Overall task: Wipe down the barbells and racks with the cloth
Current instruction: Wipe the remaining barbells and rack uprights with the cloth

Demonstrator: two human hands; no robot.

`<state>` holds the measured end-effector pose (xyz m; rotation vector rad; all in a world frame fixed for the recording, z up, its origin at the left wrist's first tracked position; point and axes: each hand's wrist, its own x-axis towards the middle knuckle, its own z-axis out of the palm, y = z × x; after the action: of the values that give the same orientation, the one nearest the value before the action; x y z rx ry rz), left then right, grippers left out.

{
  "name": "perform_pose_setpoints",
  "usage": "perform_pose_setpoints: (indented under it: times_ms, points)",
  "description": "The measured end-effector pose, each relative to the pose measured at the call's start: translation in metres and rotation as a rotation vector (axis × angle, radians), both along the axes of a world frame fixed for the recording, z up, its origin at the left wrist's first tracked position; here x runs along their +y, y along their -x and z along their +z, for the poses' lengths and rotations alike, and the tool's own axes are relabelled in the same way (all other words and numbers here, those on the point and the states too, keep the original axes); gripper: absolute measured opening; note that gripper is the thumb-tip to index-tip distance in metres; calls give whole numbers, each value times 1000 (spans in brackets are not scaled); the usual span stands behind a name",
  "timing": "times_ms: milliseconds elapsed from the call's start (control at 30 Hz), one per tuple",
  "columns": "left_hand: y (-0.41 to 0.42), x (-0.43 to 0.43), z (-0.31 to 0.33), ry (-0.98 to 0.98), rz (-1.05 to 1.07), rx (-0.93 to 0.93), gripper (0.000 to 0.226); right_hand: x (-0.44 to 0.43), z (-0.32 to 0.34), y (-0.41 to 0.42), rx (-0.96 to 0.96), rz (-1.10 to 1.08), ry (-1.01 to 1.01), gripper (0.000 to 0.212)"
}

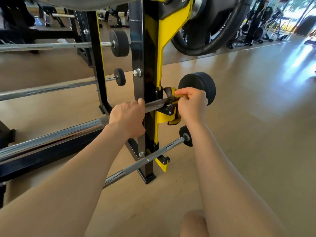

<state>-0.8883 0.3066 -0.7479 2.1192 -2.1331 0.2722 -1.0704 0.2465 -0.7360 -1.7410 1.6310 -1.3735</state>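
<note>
L hand (pixel 127 117) gripped the barbell (pixel 153 104) just left of the rack (pixel 139 53). R hand (pixel 193 103) pinched the cloth (pixel 174 95) (yellow, bunched) against it, right of the rack.

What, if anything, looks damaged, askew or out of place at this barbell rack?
Nothing stands out. The barbell lies in its cradle on the rack, the left hand grips it, and the right hand presses the yellow cloth against it. The other bars sit level in their slots.
</note>
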Motion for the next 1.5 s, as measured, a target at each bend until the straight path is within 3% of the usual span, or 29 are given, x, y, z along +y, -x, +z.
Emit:
perform_pose_setpoints:
  times_ms: [100,167,267,400,533,633,767,933,1100,1167,1300,1433,1500]
  points:
    - [-14,16,-1,-9,-66,-41,68,22,17,-14,104,-86,360,27]
    - [-30,30,-2,-1,-3,-13,51,35,20,-34,173,62,437,27]
    - [-56,51,2,-18,130,2,27,45,-2,-62,282,208,251,35]
    - [-75,73,9,-43,241,-10,17,58,-32,-91,572,65,41,59]
    - [-73,82,6,-23,300,-19,25,75,-27,-116,351,121,115,40]
    - [-72,82,6,-16,302,-29,20,90,-23,-122,273,297,157,31]
    - [-73,86,6,-5,293,-38,18,96,-19,-111,313,509,271,26]
    - [-82,92,9,-53,189,35,32,69,-18,-90,243,177,237,29]
    - [-88,93,3,-17,267,-26,24,102,-25,-130,252,463,305,25]
    - [-87,93,0,8,298,-27,18,85,-24,-116,208,420,284,25]
    - [-92,91,-1,21,267,-50,11,77,-26,-111,142,127,248,26]
    - [-92,90,1,41,251,-88,12,108,-36,-136,167,412,296,23]
    - [-92,90,1,29,240,-81,15,90,-30,-127,127,332,286,23]
